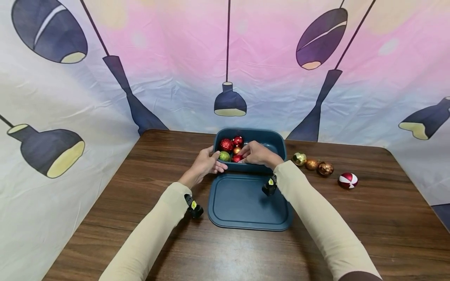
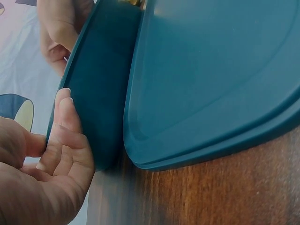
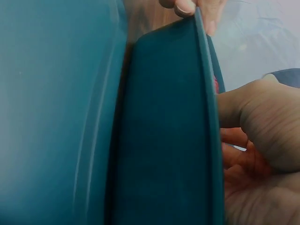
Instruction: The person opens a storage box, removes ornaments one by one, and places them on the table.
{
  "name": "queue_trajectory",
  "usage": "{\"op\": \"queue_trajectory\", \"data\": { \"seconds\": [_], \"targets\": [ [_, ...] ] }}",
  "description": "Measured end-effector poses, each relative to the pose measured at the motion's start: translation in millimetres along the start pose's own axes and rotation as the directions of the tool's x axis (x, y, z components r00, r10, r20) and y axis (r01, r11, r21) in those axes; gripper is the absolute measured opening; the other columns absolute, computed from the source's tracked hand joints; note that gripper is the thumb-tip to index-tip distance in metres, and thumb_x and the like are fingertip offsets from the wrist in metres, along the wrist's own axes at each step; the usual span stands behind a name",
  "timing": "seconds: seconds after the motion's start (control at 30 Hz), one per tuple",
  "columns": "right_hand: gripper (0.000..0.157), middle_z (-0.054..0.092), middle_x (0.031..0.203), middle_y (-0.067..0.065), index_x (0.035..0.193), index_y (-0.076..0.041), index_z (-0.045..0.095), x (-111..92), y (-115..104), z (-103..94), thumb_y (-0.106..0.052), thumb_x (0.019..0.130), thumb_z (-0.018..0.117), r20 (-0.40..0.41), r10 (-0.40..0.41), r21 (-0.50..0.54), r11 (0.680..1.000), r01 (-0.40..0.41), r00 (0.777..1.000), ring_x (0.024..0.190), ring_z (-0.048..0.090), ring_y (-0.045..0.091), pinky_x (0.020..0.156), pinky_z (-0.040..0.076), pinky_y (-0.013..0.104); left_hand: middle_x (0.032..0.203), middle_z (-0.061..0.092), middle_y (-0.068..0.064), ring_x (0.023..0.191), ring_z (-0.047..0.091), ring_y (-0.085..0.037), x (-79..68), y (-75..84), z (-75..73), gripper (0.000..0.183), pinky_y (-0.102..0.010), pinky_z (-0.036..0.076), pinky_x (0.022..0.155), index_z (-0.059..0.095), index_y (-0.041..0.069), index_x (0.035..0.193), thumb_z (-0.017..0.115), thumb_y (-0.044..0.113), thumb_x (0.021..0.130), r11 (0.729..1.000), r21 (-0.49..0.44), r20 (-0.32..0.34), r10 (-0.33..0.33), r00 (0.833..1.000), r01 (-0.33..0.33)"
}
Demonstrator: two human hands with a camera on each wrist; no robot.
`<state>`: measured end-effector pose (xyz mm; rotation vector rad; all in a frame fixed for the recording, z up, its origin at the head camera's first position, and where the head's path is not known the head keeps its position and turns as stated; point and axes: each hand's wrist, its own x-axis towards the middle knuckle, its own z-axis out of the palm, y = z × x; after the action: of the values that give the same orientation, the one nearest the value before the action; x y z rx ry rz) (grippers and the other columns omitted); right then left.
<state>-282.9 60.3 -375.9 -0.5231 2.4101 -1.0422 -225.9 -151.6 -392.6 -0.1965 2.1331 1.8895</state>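
Note:
A dark teal box (image 1: 268,136) stands at the far middle of the table with several Christmas baubles in its left part. Among them are a glittery red bauble (image 1: 226,144), a small orange one (image 1: 237,150) and a green one (image 1: 224,156). At the box's front left corner my left hand (image 1: 203,164) grips the rim, thumb and fingers on either side of the wall (image 2: 105,70). My right hand (image 1: 259,153) reaches over the front wall and pinches a red bauble (image 1: 237,158) inside. The right wrist view hides most of that bauble behind the wall (image 3: 168,122).
The box's teal lid (image 1: 249,203) lies flat in front of it. To the right on the wooden table (image 1: 379,210) are a gold bauble (image 1: 299,159), an orange one (image 1: 311,164), a copper one (image 1: 325,168) and a red-and-white one (image 1: 348,180). A printed cloth hangs behind.

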Motion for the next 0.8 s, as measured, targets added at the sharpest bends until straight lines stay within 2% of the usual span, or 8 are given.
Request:
{"op": "queue_trajectory", "data": {
  "seconds": [0.17,0.4,0.63,0.8],
  "targets": [
    [0.040,0.065,0.124,0.021,0.128,0.003,0.067,-6.9,1.0,-8.8,-0.009,0.092,0.077,-0.026,-0.005,0.007,1.000,0.005,1.000,0.113,0.062,0.032,0.091,0.055,0.041,0.080,0.075,-0.015,0.059,0.069,-0.013,-0.7,-0.9,0.3,0.060,-0.021,0.050,0.055,0.013,0.012,0.164,0.041,0.022,0.112,1.000,-0.007,0.005,0.008,1.000,-0.008],
    [0.042,0.060,0.132,0.024,0.132,0.002,0.064,-26.2,3.0,-28.4,-0.009,0.093,0.076,-0.060,-0.012,0.050,0.999,0.015,0.998,0.109,0.065,0.034,0.081,0.059,0.039,0.081,0.075,-0.015,0.060,0.070,-0.014,-2.5,-1.0,1.3,0.060,-0.022,0.051,0.055,0.013,0.013,0.164,0.040,0.022,0.112,1.000,-0.010,0.004,0.003,1.000,-0.003],
    [0.043,0.059,0.133,0.027,0.134,0.007,0.061,-51.7,14.7,-54.9,-0.006,0.094,0.073,-0.109,-0.041,0.112,0.992,0.053,0.993,0.107,0.067,0.040,0.087,0.058,0.047,0.081,0.075,-0.015,0.062,0.071,-0.017,-1.0,-1.4,1.3,0.058,-0.022,0.051,0.056,0.014,0.014,0.164,0.039,0.022,0.112,1.000,-0.006,0.005,0.007,1.000,-0.007],
    [0.045,0.061,0.131,0.027,0.135,0.006,0.059,-70.0,22.8,-72.3,-0.007,0.095,0.073,-0.158,-0.024,0.139,0.989,0.047,0.987,0.110,0.066,0.039,0.088,0.057,0.046,0.081,0.075,-0.015,0.061,0.070,-0.015,-1.3,-1.4,0.7,0.058,-0.022,0.051,0.056,0.015,0.014,0.164,0.039,0.022,0.112,1.000,-0.008,0.005,0.005,1.000,-0.005]
  ]
}}
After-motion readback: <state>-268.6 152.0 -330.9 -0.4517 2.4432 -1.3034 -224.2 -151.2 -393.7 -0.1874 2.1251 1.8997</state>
